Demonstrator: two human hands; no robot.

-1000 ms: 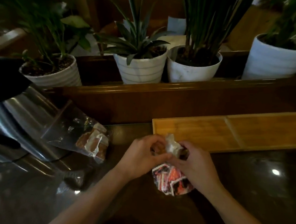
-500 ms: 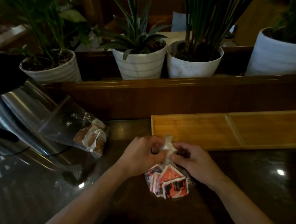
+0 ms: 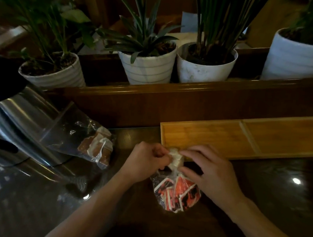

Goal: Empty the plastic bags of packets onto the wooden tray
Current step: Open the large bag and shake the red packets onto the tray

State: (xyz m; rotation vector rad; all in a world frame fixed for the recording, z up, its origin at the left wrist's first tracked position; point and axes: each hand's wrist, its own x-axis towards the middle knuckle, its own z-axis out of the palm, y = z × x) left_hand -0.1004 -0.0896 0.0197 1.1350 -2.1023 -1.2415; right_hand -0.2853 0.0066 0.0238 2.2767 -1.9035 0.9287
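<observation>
A clear plastic bag of red, white and black packets (image 3: 176, 194) lies on the dark table just in front of the wooden tray (image 3: 242, 136). Its twisted, knotted top sticks up between my hands. My left hand (image 3: 145, 161) pinches the knot from the left and my right hand (image 3: 207, 169) grips it from the right, fingers over the bag's neck. The two-compartment tray holds nothing. A second clear bag with brown packets (image 3: 95, 147) lies to the left, leaning against a metal vessel.
A shiny steel kettle-like vessel (image 3: 18, 124) fills the left side. A raised dark wooden ledge (image 3: 190, 94) runs behind the tray, with several white plant pots (image 3: 147, 70) on it. A light glare spot (image 3: 296, 181) shows on the glossy table at right.
The bag has settled lower on the table and turned slightly; both hands stay on its knotted top, working it. My view has tilted a little.
</observation>
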